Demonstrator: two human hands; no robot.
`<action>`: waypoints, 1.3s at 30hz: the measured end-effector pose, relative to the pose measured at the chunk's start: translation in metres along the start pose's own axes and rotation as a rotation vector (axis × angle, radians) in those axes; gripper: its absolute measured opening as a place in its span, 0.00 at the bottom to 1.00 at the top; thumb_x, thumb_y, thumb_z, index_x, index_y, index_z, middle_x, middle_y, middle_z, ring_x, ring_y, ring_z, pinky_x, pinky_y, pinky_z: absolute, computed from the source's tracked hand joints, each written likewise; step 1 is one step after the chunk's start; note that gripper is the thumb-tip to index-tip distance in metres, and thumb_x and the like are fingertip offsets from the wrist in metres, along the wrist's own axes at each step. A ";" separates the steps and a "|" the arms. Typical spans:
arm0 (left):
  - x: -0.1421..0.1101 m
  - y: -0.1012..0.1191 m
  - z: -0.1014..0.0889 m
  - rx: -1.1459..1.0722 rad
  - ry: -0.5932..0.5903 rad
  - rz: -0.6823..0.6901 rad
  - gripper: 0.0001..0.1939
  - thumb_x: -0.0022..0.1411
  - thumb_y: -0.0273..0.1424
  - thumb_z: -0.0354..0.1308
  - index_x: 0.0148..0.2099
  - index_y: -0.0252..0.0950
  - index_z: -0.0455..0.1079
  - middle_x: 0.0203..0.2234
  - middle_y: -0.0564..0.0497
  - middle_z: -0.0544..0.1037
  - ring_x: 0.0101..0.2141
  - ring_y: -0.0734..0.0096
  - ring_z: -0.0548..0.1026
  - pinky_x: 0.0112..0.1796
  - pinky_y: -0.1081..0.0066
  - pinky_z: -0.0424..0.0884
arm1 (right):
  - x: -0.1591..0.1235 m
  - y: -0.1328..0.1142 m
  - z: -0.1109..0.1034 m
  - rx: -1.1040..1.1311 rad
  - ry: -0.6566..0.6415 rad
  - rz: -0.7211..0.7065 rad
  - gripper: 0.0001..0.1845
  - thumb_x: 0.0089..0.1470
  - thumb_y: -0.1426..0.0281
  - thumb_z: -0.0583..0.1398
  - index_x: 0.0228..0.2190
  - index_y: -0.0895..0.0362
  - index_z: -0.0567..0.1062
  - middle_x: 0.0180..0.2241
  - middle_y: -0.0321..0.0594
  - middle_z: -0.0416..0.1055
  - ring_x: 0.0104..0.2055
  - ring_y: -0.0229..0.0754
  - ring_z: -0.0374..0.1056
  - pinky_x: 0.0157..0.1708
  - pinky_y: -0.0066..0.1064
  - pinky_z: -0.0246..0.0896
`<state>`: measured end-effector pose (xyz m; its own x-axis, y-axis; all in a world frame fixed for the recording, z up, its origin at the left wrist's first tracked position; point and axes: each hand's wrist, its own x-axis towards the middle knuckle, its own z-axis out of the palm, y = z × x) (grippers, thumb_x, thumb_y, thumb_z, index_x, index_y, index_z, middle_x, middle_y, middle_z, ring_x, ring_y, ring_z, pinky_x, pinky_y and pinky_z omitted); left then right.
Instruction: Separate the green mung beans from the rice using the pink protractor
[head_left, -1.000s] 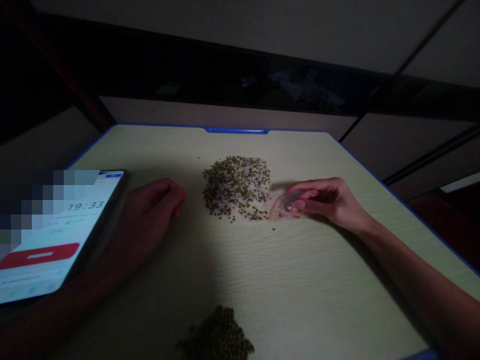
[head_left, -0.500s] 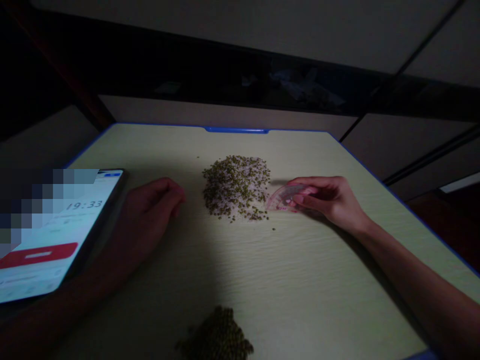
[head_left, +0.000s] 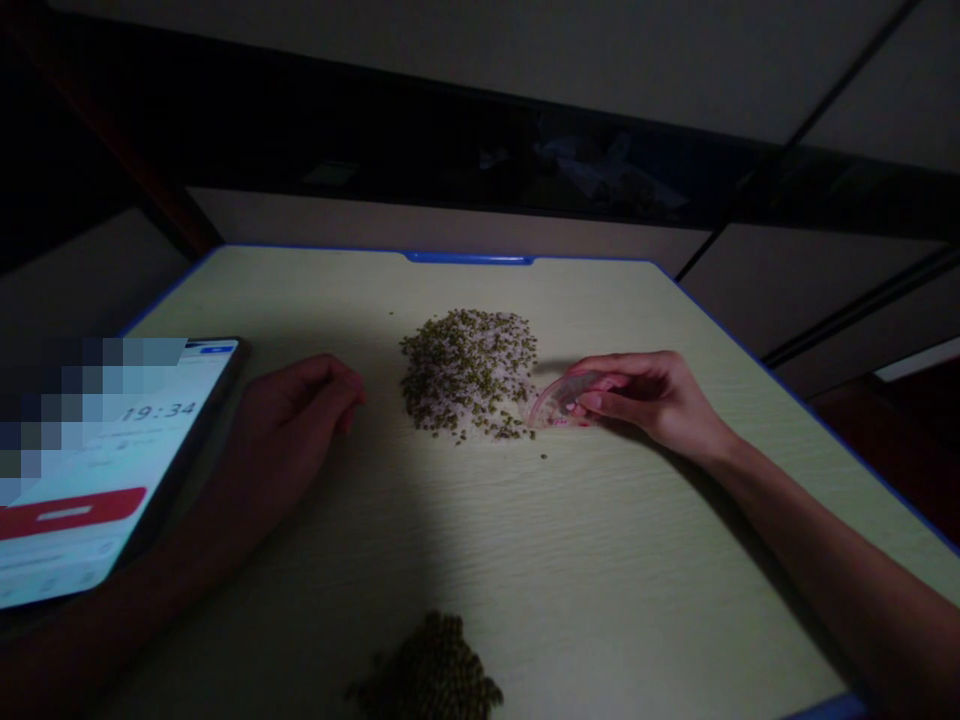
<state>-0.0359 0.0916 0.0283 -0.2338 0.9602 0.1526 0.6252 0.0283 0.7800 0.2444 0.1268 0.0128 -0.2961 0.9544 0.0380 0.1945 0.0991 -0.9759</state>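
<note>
A pile of green beans, mung beans by their look, mixed with small white grains [head_left: 469,372] is spread on the table [head_left: 600,560]. To its right, my right hand [head_left: 649,402] pinches a clear plastic piece with a rounded, pinkish edge [head_left: 553,400] between thumb and fingers. The rounded edge stands by the right side of the pile, close to some stray beans. My left hand [head_left: 296,420] rests left of the pile, apart from it, in shadow. Its fingers are curled closed, and nothing shows in them.
A dark heap of green beans [head_left: 435,675] lies at the near edge of view. At left, a lit phone [head_left: 97,460] shows a clock, partly behind my left forearm. A blue rim with a raised handle [head_left: 471,259] borders the table, with pale panels behind.
The clear plastic piece has tilted slightly in my right hand beside the pile. My left hand keeps its curled pose. The whole view has shifted a little, and the phone's clock has advanced.
</note>
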 end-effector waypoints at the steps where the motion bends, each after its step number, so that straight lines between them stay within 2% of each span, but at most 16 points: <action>1: 0.000 0.000 0.000 0.004 -0.004 -0.001 0.14 0.45 0.39 0.46 0.15 0.38 0.57 0.11 0.58 0.61 0.17 0.77 0.60 0.21 0.75 0.54 | 0.000 0.000 0.000 0.004 -0.014 0.004 0.13 0.40 0.76 0.65 0.33 0.57 0.79 0.21 0.35 0.75 0.23 0.34 0.69 0.21 0.24 0.62; 4: -0.001 0.003 0.000 0.014 -0.018 -0.017 0.13 0.46 0.38 0.47 0.15 0.39 0.57 0.11 0.58 0.62 0.17 0.76 0.60 0.21 0.74 0.54 | -0.001 -0.001 -0.001 0.021 -0.025 0.007 0.13 0.40 0.76 0.65 0.33 0.56 0.79 0.22 0.36 0.75 0.23 0.34 0.69 0.23 0.24 0.63; 8: -0.002 0.005 -0.001 0.006 -0.010 -0.034 0.13 0.46 0.38 0.47 0.15 0.39 0.57 0.11 0.58 0.61 0.17 0.76 0.59 0.21 0.74 0.53 | 0.000 -0.001 -0.004 0.054 0.029 0.000 0.12 0.38 0.77 0.66 0.31 0.56 0.79 0.21 0.35 0.75 0.22 0.35 0.69 0.22 0.26 0.64; 12: -0.001 0.005 -0.001 0.016 -0.014 -0.027 0.13 0.45 0.38 0.46 0.15 0.39 0.56 0.11 0.58 0.61 0.17 0.75 0.60 0.21 0.74 0.54 | -0.001 -0.002 -0.005 0.069 -0.012 0.029 0.12 0.38 0.77 0.66 0.30 0.56 0.79 0.20 0.34 0.74 0.22 0.35 0.70 0.22 0.25 0.64; 18: -0.002 0.006 0.000 0.021 -0.012 -0.037 0.13 0.45 0.40 0.46 0.15 0.39 0.57 0.11 0.58 0.61 0.17 0.75 0.60 0.21 0.74 0.54 | 0.000 -0.003 -0.003 -0.006 0.008 0.012 0.12 0.39 0.76 0.65 0.31 0.56 0.80 0.19 0.34 0.74 0.20 0.33 0.67 0.19 0.23 0.59; 23: -0.002 0.006 0.000 0.018 -0.015 -0.040 0.13 0.44 0.39 0.46 0.14 0.39 0.56 0.11 0.57 0.61 0.17 0.75 0.60 0.21 0.74 0.54 | 0.000 -0.001 -0.001 -0.021 0.018 -0.011 0.12 0.39 0.75 0.65 0.32 0.57 0.80 0.20 0.35 0.74 0.20 0.33 0.67 0.18 0.23 0.60; 29: -0.001 0.005 0.001 0.025 -0.015 -0.034 0.13 0.45 0.39 0.46 0.15 0.39 0.57 0.12 0.58 0.62 0.18 0.75 0.61 0.22 0.74 0.55 | -0.001 -0.001 0.000 0.052 -0.028 0.022 0.12 0.39 0.77 0.65 0.31 0.55 0.80 0.19 0.33 0.73 0.21 0.33 0.69 0.21 0.23 0.65; 39: -0.002 0.003 0.000 0.025 -0.013 -0.019 0.13 0.46 0.39 0.46 0.15 0.39 0.57 0.12 0.57 0.62 0.18 0.74 0.61 0.22 0.73 0.55 | -0.004 -0.002 0.003 0.091 -0.101 0.037 0.11 0.39 0.77 0.65 0.30 0.55 0.80 0.19 0.33 0.74 0.22 0.34 0.70 0.23 0.23 0.65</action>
<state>-0.0333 0.0898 0.0305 -0.2357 0.9631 0.1300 0.6395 0.0530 0.7670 0.2419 0.1221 0.0134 -0.3833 0.9235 -0.0158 0.1232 0.0341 -0.9918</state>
